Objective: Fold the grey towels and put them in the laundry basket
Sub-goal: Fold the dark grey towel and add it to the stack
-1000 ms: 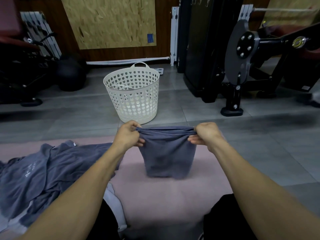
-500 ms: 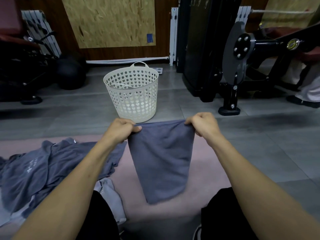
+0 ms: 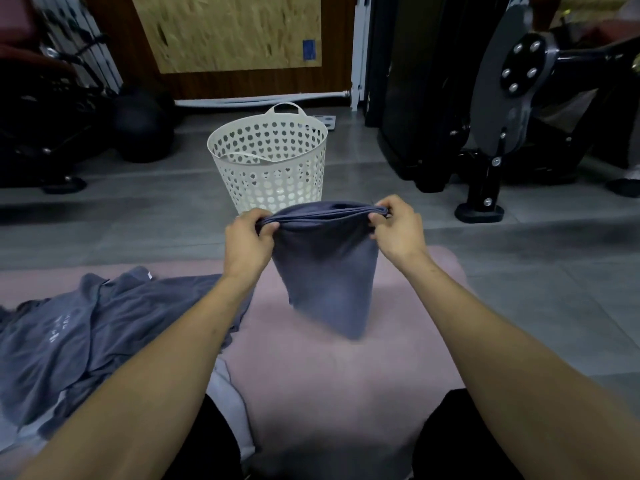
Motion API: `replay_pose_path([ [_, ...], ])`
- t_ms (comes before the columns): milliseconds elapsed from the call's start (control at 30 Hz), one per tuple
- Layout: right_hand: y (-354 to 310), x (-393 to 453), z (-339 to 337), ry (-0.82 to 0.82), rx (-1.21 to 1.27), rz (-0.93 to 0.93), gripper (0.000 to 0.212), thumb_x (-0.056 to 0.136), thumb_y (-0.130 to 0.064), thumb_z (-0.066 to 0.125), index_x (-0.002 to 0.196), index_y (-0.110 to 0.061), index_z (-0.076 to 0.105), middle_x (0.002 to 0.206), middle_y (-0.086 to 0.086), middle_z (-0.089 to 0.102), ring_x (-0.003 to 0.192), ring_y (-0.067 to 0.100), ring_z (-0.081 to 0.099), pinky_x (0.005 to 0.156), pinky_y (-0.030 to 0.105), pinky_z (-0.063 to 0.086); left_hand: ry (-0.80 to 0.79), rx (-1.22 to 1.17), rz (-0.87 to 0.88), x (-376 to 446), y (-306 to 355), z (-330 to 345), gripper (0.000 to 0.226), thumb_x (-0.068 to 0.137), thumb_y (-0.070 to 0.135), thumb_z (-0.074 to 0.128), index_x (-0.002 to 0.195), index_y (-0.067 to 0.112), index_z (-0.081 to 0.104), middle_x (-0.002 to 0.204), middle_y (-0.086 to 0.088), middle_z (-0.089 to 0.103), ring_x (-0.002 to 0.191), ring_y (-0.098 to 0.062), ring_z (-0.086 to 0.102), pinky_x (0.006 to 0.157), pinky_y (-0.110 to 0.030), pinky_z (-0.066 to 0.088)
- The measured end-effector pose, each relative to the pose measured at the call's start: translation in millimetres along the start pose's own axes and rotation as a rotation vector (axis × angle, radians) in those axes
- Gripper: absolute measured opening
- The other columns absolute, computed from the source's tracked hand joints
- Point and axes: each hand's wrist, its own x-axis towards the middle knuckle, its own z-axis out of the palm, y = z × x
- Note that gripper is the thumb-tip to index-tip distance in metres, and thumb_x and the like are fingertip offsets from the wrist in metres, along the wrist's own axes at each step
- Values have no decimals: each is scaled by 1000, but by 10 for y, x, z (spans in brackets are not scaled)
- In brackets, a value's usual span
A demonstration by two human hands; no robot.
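A folded grey towel (image 3: 325, 271) hangs in the air in front of me, its doubled top edge stretched between my two hands. My left hand (image 3: 247, 245) pinches the towel's left corner and my right hand (image 3: 398, 230) pinches the right corner. The towel's lower end swings blurred above the pink mat (image 3: 339, 375). A white perforated laundry basket (image 3: 270, 164) stands upright on the floor just beyond the towel. A heap of more grey towels (image 3: 86, 334) lies crumpled on the mat at my left.
A black exercise machine (image 3: 502, 109) stands at the right on the grey tiled floor. A black ball (image 3: 142, 126) and dark equipment sit at the back left. A white cloth (image 3: 225, 393) lies by my left knee. A person's feet show at the far right edge.
The towel has swung up and its hanging part is shorter than half a second ago. Both hands keep their hold on the top edge, raised slightly toward the basket.
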Motion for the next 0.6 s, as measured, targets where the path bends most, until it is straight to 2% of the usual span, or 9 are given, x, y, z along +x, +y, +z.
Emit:
replay_pose_path([
  [100, -33, -65, -30, -8, -60, -65, 8, 89, -17, 58, 83, -22, 56, 77, -1, 65, 74, 18, 64, 71, 38, 56, -11, 34, 55, -25, -75, -52, 10, 86, 6, 64, 95, 8, 69, 89, -2, 64, 81, -13, 51, 68, -7, 29],
  [167, 21, -187, -57, -95, -188, -83, 3, 90, -16, 56, 87, -16, 56, 77, 2, 64, 72, 17, 60, 62, 29, 46, -100, 98, 51, -129, -170, -79, 15, 86, 2, 63, 99, 7, 69, 91, -3, 62, 81, -14, 51, 69, -8, 30],
  [267, 235, -471, -90, -228, -330, -91, 3, 90, -15, 58, 88, -13, 56, 77, 7, 64, 74, 24, 57, 62, 31, 42, -270, 196, 50, -403, -360, -75, 21, 84, -3, 60, 101, 7, 69, 95, -8, 67, 85, -22, 58, 71, -18, 33],
  [333, 486, -759, -76, -285, -335, -46, 6, 88, -13, 59, 85, -13, 54, 76, 9, 63, 72, 26, 55, 62, 33, 44, -319, 217, 27, -704, -512, -50, 23, 80, -7, 58, 95, 8, 69, 93, -11, 69, 86, -28, 61, 70, -22, 35],
  [433, 943, -1398, -26, -386, -343, 70, 11, 87, -9, 58, 81, -12, 50, 72, 9, 57, 61, 22, 47, 55, 29, 37, -439, 242, -31, -1371, -743, 4, 23, 75, -9, 59, 85, 9, 69, 82, -12, 70, 79, -31, 63, 64, -25, 35],
  [500, 1248, -1810, -17, -447, -342, 141, 11, 85, -8, 58, 79, -12, 50, 71, 8, 57, 56, 18, 46, 51, 29, 38, -535, 221, -79, -1855, -903, -3, 21, 73, -7, 64, 78, 13, 69, 72, -6, 69, 68, -22, 62, 60, -22, 34],
  [567, 1481, -2130, -39, -513, -357, 202, 8, 84, -10, 59, 80, -12, 53, 72, 7, 60, 61, 20, 51, 56, 29, 43, -617, 209, -131, -2259, -1041, -49, 25, 70, -4, 69, 72, 21, 67, 60, 12, 64, 57, 0, 56, 56, -14, 35],
  [600, 1575, -2263, -58, -555, -375, 217, 7, 83, -12, 60, 81, -13, 53, 72, 6, 60, 64, 21, 52, 60, 30, 44, -662, 207, -159, -2420, -1082, -82, 27, 68, -3, 71, 71, 23, 67, 55, 19, 59, 56, 6, 56, 55, -8, 34],
])
